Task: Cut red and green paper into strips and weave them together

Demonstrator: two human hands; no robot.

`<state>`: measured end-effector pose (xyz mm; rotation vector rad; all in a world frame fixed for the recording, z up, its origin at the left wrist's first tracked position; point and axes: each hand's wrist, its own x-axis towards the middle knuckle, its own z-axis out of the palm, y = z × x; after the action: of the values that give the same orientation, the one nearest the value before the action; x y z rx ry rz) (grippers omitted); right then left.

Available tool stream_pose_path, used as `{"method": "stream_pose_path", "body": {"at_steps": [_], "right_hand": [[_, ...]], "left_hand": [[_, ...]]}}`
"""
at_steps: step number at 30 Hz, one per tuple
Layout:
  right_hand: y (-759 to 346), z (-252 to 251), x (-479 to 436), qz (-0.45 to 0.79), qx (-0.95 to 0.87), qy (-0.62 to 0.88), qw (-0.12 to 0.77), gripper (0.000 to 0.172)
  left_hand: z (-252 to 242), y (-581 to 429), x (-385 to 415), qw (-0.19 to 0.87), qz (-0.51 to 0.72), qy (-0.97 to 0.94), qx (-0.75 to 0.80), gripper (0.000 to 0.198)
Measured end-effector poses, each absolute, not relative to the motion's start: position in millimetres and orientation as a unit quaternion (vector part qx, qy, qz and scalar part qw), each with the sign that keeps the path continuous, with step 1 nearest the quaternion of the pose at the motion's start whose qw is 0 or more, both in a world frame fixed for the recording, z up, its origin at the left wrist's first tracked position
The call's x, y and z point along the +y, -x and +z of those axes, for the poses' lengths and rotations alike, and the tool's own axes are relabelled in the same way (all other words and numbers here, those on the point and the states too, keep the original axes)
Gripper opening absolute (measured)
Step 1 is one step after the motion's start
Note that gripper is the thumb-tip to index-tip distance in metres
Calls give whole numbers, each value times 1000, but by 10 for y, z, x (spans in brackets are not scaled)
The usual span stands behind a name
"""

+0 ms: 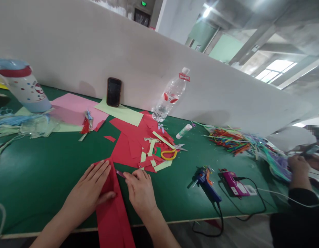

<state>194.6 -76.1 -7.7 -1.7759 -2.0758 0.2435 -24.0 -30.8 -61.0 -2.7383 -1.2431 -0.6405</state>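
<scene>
A folded strip of red paper [110, 213] lies over the table's front edge. My left hand [91, 186] rests flat on its upper part, fingers stretched out and thumb apart. Just right of the strip, my right hand [140, 189] is closed around a slim purple tool [120, 173]; its tip points at the paper's edge, and its exact kind is hard to make out. Beyond both hands, red paper sheets [127, 148] lie under red and pale green scraps [150, 155]. Yellow-handled scissors [169, 154] lie partly open on the scraps.
A glue stick [184, 131], water bottle [171, 96] and phone [114, 92] stand or lie toward the wall. At right are a blue glue gun [208, 186], a magenta box [235, 184] with cables, and coloured strips [231, 139]. Another person's hands [300, 165] work far right. A tumbler [25, 86] stands left.
</scene>
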Motion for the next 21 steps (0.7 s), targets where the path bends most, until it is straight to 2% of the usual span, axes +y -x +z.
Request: {"method": "stream_pose_path", "body": {"at_steps": [21], "right_hand": [[-1933, -88, -772, 86, -741, 636, 197, 30]], "left_hand": [[-583, 247, -331, 22, -211, 896, -391, 82]]}}
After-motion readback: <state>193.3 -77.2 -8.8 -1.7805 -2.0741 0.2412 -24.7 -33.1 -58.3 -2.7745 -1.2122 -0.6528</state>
